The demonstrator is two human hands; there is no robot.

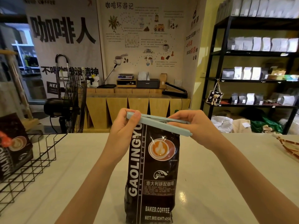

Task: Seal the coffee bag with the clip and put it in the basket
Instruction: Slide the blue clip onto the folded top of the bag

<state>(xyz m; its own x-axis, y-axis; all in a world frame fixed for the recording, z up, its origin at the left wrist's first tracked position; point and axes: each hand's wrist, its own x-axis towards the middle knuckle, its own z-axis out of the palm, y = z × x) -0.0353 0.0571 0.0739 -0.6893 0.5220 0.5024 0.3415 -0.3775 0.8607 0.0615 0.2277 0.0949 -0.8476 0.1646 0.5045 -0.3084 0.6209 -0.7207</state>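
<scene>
A tall dark coffee bag (153, 172) with white "GAOLINGYU" lettering stands upright on the white table, centre of view. A long pale-blue clip (159, 124) lies across the bag's top. Its two arms are spread apart toward the right. My left hand (125, 126) pinches the clip's left end between thumb and fingers. My right hand (196, 125) holds the clip's right part, fingers over the upper arm. A black wire basket (38, 152) sits at the table's left edge.
Another coffee bag (13, 146) of the same kind leans inside the basket. A patterned orange item (289, 145) lies at the table's right edge. Beyond the table are a floor fan (72, 101), a wooden counter and black shelves with bags.
</scene>
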